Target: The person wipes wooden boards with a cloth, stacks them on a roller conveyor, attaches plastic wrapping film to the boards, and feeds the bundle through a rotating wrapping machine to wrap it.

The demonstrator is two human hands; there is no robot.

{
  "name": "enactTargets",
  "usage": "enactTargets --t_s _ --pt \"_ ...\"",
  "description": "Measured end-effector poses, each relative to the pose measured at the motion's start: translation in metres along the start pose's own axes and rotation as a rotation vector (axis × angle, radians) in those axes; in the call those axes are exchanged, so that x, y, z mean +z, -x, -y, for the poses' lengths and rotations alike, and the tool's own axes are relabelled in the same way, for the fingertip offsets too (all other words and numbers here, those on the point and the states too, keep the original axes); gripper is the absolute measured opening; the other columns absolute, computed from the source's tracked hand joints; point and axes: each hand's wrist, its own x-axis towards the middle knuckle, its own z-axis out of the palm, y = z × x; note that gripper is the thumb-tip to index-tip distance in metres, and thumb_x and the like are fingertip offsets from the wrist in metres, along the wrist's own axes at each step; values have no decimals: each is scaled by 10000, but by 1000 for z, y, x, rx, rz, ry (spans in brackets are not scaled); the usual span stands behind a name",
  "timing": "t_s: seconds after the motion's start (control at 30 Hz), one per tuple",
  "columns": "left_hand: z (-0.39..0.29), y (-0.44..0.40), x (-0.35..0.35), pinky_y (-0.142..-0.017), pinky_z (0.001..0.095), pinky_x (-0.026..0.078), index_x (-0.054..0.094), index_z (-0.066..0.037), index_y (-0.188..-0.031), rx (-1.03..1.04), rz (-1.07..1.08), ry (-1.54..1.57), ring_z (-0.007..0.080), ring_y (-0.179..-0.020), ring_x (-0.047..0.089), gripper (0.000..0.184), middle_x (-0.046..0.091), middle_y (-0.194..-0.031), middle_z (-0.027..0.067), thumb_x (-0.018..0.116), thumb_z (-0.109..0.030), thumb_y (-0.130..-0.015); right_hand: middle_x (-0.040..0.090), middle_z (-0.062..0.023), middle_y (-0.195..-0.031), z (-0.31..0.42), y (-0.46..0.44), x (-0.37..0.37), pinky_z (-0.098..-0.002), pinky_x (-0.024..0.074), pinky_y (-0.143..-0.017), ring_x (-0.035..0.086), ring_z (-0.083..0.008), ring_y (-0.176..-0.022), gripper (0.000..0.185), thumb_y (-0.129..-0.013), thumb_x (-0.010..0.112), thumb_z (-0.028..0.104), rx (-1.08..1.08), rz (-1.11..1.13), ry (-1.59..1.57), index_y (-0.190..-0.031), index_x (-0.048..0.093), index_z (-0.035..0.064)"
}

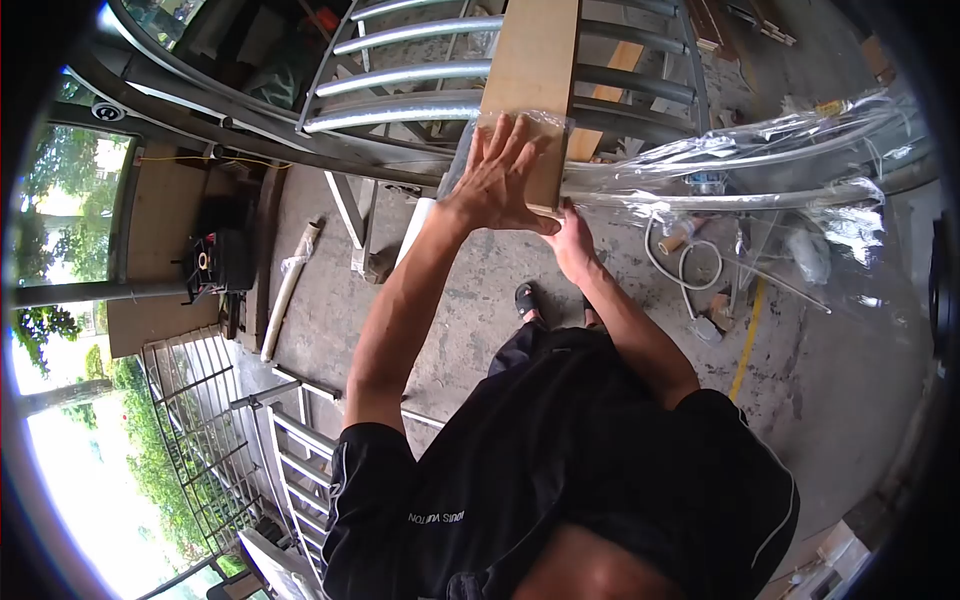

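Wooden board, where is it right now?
In the head view, the wooden board lies at top centre across the metal bars, with the left hand spread over its near end and the right hand at that end's corner.

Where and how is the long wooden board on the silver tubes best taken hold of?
Best is probably the near end of the wooden board, from the person's side, one hand at each long edge, thumbs above and fingers below. It is flat and straight-edged, and this end reaches past the silver tubes. The left hand lies spread near this end.
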Motion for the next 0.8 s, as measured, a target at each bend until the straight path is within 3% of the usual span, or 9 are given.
enactTargets --t_s 0.03,0.1,0.3,0.33,0.4,0.43,0.5,0.6,0.8 --pt "-1 1 1 -1098 576 105 241 -105 -1418 3 3 2 437 -1373 96 1151 217 -1450 217 811 -492 -496 536 -63 -1175 3 0 6 -395 371 -966 503 -216 -1129 546 -899 450 498 0 -5 -2 -1238 448 70" --pt "1 3 -1 -1082 608 83 192 -134 -1446 28 51 -65 444 -1378 63 1224 125 -1472 267 762 -647 -493 533 -63 -1209 16 1 17 -398 359 -975 497 -210 -1134 575 -915 354 546 70 253 -388 -1247 456 88" --pt "-5 5 7 -1065 633 108 177 -132 -1453 29 50 -124 437 -1382 66 1245 114 -1466 291 791 -586 -470 539 -55 -1222 30 6 21 -425 371 -997 483 -233 -1152 580 -936 315 555 27 369 -371 -1287 447 113" --pt "-7 6 9 -1065 633 108 177 -132 -1453 31 53 -127 437 -1382 66 1245 114 -1466 291 791 -586 -470 539 -55 -1222 32 9 21 -425 371 -997 483 -233 -1152 580 -936 315 555 25 368 -375 -1287 447 113" --pt "-11 6 11 -1062 633 115 172 -103 -1450 14 -7 -128 429 -1385 70 1262 115 -1465 297 792 -589 -465 569 -42 -1163 38 11 25 -408 367 -946 504 -217 -1091 551 -928 341 572 104 134 -312 -1216 510 134" --pt "-14 7 12 -1062 633 115 172 -103 -1450 15 -6 -130 429 -1385 70 1262 115 -1465 297 792 -589 -465 569 -42 -1163 38 8 19 -408 367 -946 504 -217 -1091 551 -928 341 572 103 135 -315 -1216 510 134" --pt "-21 6 14 -1062 624 122 178 -67 -1442 -30 26 -179 415 -1388 80 1253 125 -1467 289 779 -601 -481 558 -32 -1131 40 -3 3 -369 346 -940 489 -172 -1089 602 -914 309 617 237 126 80 -1209 494 127" --pt "-29 3 25 -1066 611 128 180 -31 -1434 -40 -56 -129 393 -1395 80 1233 134 -1471 278 767 -603 -513 579 -4 -1083 41 -7 -12 -353 354 -917 498 -149 -1077 547 -911 365 595 287 114 105 -1149 540 135" --pt "-39 1 30 -1101 539 141 182 4 -1421 -90 -150 -80 373 -1391 134 1220 176 -1475 238 771 -587 -532 596 -5 -1013 42 3 -15 -337 413 -852 565 -128 -946 411 -920 456 494 132 161 67 -1071 567 128"
